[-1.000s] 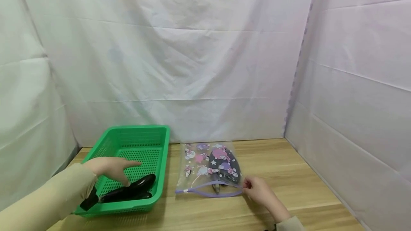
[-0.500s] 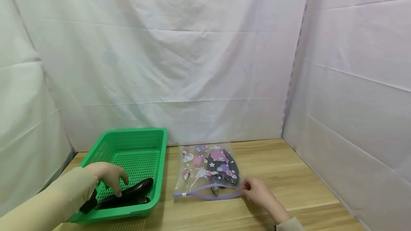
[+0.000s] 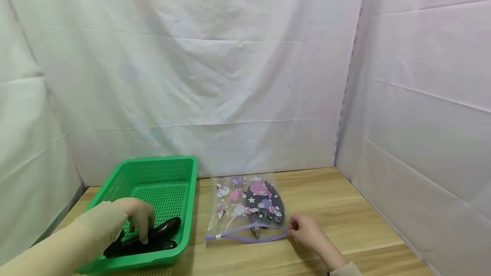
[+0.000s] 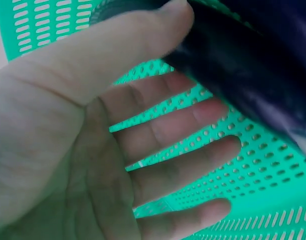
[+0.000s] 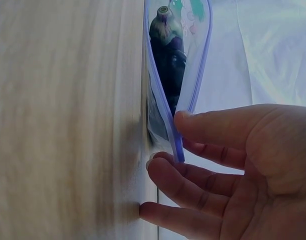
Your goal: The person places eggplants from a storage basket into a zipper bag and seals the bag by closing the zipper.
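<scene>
My left hand [image 3: 140, 216] is down inside a green plastic basket [image 3: 193, 195], over a dark, glossy eggplant [image 3: 168, 227]. In the left wrist view its fingers [image 4: 178, 162] are spread and nearly straight, and the thumb touches or overlaps the eggplant. A second eggplant [image 3: 166, 245] lies beside the first, nearer the basket's front wall. With thumb and index finger, my right hand [image 3: 308, 232] pinches the right corner of a clear printed zip bag [image 3: 234, 214]. The bag's purple-edged mouth gapes, and another eggplant [image 5: 169, 65] lies inside, stem toward the opening.
The basket and bag sit on a wood-grain table [image 3: 326, 195]. White cloth [image 3: 230, 76] hangs behind and at both sides. A white zip slider [image 3: 218, 236] is at the left end of the bag's mouth.
My left hand has come down onto the eggplants, its fingers going from outstretched to pointing downward. The right hand keeps its pinch on the bag's corner. The head view has shifted slightly.
</scene>
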{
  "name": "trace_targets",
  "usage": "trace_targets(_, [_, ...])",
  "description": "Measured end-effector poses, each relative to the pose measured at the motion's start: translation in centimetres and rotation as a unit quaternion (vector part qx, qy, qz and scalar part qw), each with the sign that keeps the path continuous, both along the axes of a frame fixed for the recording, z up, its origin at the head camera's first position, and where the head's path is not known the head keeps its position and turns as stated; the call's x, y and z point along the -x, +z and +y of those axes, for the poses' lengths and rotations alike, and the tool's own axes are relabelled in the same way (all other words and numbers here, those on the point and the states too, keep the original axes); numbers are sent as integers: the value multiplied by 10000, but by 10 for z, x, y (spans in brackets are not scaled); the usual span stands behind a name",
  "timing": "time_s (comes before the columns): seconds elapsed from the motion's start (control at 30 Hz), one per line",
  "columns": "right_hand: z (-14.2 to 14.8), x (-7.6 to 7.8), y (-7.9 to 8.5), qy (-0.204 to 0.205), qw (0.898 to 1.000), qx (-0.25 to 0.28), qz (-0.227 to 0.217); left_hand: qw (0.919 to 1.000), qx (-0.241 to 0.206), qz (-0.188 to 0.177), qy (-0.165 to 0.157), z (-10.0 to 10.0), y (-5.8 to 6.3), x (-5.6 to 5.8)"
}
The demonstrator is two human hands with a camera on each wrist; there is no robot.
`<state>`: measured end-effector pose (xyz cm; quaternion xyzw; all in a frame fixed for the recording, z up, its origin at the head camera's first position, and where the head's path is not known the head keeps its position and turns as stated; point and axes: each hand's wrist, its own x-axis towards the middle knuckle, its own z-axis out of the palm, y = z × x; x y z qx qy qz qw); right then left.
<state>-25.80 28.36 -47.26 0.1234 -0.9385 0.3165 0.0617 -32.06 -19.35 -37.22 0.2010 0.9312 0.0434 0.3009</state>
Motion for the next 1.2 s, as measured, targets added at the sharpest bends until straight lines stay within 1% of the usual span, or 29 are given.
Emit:
trace_targets(0.1, [-1,-1,0,18,10000,14,6,9999,157,52,-11,5,-2,-1])
trace_targets(0.23, [0,-1,0,3,10000,37,4,9996,279,51,-20,11,-2,0])
trace_targets(0.4, [2,-1,-1,-1,10000,75,-17,9989,377,229,-162,16,-3,-1])
trace_targets(0.57, [2,0,-3,68,10000,5,25,9989,364,287,-92,15,-7,-2])
trace_targets(0.67, [2,0,-3,80,9999,-12,63,9988,369,302,-53,14,-9,2])
trace_targets(0.73, [1,-1,-3,66,10000,-11,69,9991,314,287,-13,13,-10,6])
trace_targets(0.9, [2,0,-4,-7,10000,1,41,9991,-123,193,363,10,-12,18])
trace_targets(1.0, [1,0,-4,-8,10000,36,23,9979,-314,243,503,7,-14,22])
trace_targets(1.1, [1,-1,-4,20,10000,48,28,9964,-381,465,590,5,-15,25])
trace_targets(1.2, [0,-2,-3,43,10000,60,32,9941,-413,779,631,4,-15,28])
